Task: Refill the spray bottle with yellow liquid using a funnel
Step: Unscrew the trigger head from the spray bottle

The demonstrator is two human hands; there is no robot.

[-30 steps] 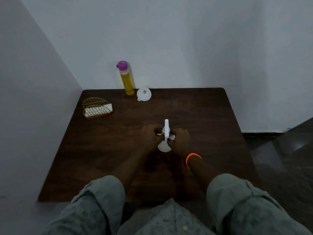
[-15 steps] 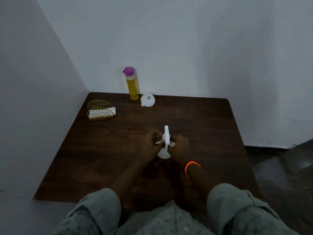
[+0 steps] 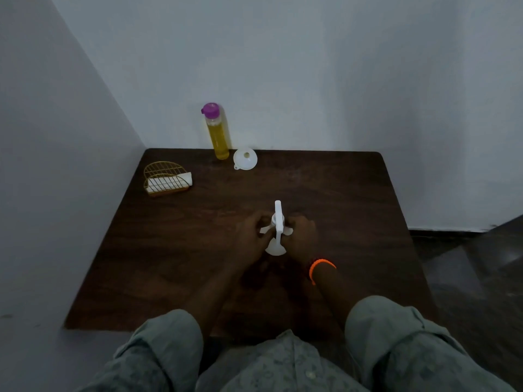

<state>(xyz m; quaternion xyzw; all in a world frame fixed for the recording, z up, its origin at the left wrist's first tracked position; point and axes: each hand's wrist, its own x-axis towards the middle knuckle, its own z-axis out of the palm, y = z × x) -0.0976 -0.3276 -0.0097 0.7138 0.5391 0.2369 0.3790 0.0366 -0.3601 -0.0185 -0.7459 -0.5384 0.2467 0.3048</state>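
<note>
head view: left hand (image 3: 252,236) & right hand (image 3: 302,236) both curled tight round the white spray bottle (image 3: 278,222) at table (image 3: 353,222) centre, fingers closed on it. bare wood all round. yellow liquid bottle (image 3: 218,134) & funnel (image 3: 245,159) at far edge, well apart. forearms angled inward.

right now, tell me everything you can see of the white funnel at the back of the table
The white funnel looks like smooth plastic, with a wide round bowl, a small dark hole at its centre and a little tab with a loop on its near-left rim. It sits mouth up on the dark wooden table, near the back edge, just right of the tall bottle of yellow liquid with the purple cap. The two look close but apart. Neither hand touches it; its spout is hidden beneath.
</note>
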